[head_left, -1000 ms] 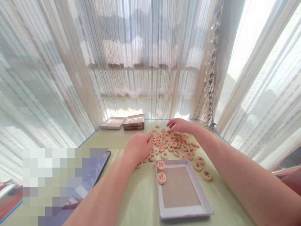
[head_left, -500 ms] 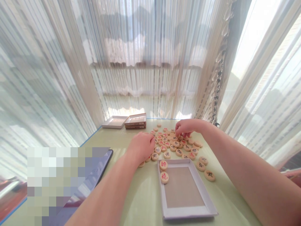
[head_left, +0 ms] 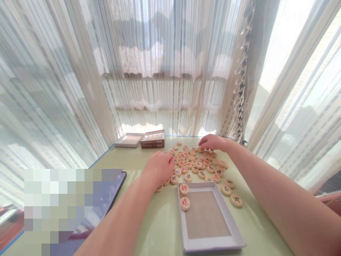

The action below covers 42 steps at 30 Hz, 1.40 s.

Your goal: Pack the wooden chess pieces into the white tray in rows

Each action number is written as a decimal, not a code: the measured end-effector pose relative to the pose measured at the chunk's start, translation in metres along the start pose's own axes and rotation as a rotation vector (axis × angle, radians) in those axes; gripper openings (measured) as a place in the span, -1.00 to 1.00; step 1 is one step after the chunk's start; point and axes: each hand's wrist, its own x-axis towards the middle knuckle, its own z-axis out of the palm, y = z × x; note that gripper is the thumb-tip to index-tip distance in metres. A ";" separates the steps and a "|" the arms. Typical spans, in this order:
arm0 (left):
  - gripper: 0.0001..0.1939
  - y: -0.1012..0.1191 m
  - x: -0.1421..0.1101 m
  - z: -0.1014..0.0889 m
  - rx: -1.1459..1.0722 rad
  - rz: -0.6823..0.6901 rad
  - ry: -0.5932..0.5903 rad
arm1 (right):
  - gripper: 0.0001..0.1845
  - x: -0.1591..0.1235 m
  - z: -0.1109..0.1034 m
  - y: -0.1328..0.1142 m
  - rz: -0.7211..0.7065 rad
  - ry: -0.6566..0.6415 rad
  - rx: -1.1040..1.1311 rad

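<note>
Several round wooden chess pieces [head_left: 198,165] with red or black characters lie scattered on the pale green table [head_left: 160,220]. A shallow white tray [head_left: 234,234] sits in front of them, with two red-marked pieces [head_left: 183,196] in its near-left corner. My left hand [head_left: 159,167] rests curled at the left edge of the scatter, its fingers closed over pieces. My right hand [head_left: 213,143] reaches to the far side of the pile, fingers bent down and pinching at a piece there.
A white box lid [head_left: 128,139] and a brown box [head_left: 152,138] lie at the far edge by the curtains. A dark tablet [head_left: 105,199] lies at the left, partly blurred out. Sheer curtains [head_left: 170,71] surround the table.
My right hand closed from spread fingers into a pinch on the far pieces and shifted slightly right. My left hand stayed curled at the pile's left edge.
</note>
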 end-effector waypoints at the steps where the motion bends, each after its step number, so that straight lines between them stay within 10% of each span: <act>1: -0.63 0.000 0.000 0.000 -0.001 -0.004 -0.003 | -0.77 0.002 0.001 0.004 -0.006 0.048 -0.017; 6: -0.63 -0.001 0.000 0.002 -0.005 0.003 0.004 | -0.60 0.015 0.007 0.021 -0.023 0.245 -0.107; 35: -0.63 -0.002 0.000 0.003 -0.033 0.034 -0.010 | -0.66 0.008 0.014 0.011 -0.133 0.280 -0.066; 42: -0.65 -0.004 0.004 0.005 -0.141 -0.067 0.070 | -0.78 0.010 0.012 0.014 -0.126 0.075 -0.067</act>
